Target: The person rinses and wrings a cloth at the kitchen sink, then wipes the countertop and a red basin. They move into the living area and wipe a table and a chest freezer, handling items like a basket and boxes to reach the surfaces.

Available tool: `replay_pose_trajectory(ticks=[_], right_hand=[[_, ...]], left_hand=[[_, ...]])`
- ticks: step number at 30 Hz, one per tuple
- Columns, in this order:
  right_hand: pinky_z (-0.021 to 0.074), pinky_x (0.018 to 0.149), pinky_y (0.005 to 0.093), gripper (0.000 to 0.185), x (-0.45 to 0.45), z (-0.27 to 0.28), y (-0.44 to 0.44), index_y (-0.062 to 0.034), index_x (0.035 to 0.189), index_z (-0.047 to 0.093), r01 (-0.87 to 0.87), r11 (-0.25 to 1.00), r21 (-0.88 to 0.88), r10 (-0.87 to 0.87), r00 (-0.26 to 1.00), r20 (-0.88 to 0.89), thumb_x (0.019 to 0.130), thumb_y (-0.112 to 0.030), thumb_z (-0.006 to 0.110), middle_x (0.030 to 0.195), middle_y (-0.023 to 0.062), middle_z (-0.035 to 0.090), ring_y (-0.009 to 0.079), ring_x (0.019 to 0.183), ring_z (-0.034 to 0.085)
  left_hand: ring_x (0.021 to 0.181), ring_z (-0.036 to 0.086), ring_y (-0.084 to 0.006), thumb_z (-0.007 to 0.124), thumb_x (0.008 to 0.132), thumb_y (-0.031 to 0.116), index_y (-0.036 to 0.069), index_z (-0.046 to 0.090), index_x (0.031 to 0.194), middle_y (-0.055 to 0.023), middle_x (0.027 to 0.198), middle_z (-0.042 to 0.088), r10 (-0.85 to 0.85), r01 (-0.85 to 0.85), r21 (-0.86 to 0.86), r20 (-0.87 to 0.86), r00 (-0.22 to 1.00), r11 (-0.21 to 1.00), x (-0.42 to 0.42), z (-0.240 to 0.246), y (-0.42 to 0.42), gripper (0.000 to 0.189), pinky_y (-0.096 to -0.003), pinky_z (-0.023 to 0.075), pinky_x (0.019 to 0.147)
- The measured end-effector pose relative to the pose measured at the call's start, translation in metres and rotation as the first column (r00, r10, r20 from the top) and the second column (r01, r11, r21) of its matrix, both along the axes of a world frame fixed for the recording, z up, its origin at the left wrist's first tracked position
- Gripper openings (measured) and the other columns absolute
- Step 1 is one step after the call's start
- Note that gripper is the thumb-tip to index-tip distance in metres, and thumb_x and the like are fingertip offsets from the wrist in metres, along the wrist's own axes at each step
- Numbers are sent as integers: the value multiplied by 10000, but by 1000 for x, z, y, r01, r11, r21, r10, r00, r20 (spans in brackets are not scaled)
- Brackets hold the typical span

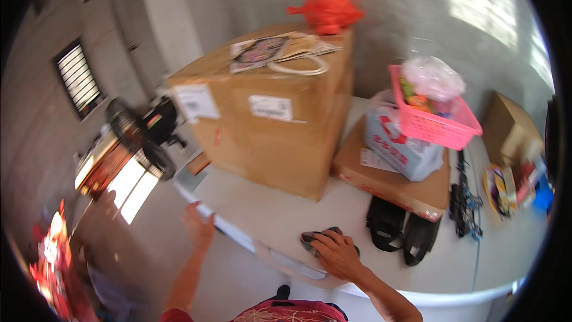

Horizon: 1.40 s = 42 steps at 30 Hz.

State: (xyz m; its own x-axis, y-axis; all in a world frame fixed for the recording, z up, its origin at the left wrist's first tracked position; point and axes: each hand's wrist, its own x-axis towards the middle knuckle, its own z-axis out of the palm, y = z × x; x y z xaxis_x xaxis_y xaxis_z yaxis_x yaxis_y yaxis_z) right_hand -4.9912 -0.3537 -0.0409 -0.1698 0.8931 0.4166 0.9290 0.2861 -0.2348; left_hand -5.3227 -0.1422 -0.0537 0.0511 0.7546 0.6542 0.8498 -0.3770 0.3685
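Observation:
On the white table (268,217), my right hand (337,252) presses down on a crumpled dark cloth (308,240), its fingers curled over the fabric. My left hand (199,223) is beside the table's left edge, fingers apart, with nothing in it; whether it touches the edge I cannot tell. Beyond the cloth rises a large cardboard carton (268,143) with white labels. To the right of my right hand, black straps (386,226) stick out from beneath a flat cardboard box (402,192).
A printed plastic bag (389,143) and a pink basket (438,127) sit on the flat box. Papers (263,51) and a red plastic bag (330,9) top the carton. Black tripod-like gear (462,201) lies at right, near an open carton (511,129). A fan (138,138) stands left.

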Motion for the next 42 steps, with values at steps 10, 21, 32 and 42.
replay_pose_trajectory(ticks=[10,21,32,42], right_hand=[[412,817,399,248,-26,-16,36,-154,1016,580,215,973,83,-210,976,-62,778,-225,583,1199,-3,537,225,1160,452],[370,862,408,379,1,-26,60,-132,1170,510,651,749,121,-638,759,-131,805,-214,574,1230,34,502,227,1163,428],[378,872,412,295,-58,-12,20,-131,1105,512,647,745,164,-646,761,-65,816,-176,547,1226,87,484,273,1183,430],[377,872,412,323,-21,-15,70,-120,1151,514,720,680,137,-712,693,-112,831,-166,516,1207,59,512,252,1170,434]], left_hand=[[1133,414,-389,770,540,511,126,390,1317,-128,1305,413,125,-239,-311,-344,931,920,-48,-7,260,947,-546,359,912],[865,591,-361,743,606,356,85,573,1074,-168,1035,601,-397,211,-512,-286,872,833,-51,-7,326,566,-470,470,787],[919,579,-339,737,673,369,42,550,1132,-191,1066,594,-499,249,-726,-148,854,642,-49,13,321,594,-454,465,810],[968,568,-319,732,734,381,3,528,1186,-212,1094,587,-519,311,-785,-15,855,535,-64,16,330,623,-439,461,832]])
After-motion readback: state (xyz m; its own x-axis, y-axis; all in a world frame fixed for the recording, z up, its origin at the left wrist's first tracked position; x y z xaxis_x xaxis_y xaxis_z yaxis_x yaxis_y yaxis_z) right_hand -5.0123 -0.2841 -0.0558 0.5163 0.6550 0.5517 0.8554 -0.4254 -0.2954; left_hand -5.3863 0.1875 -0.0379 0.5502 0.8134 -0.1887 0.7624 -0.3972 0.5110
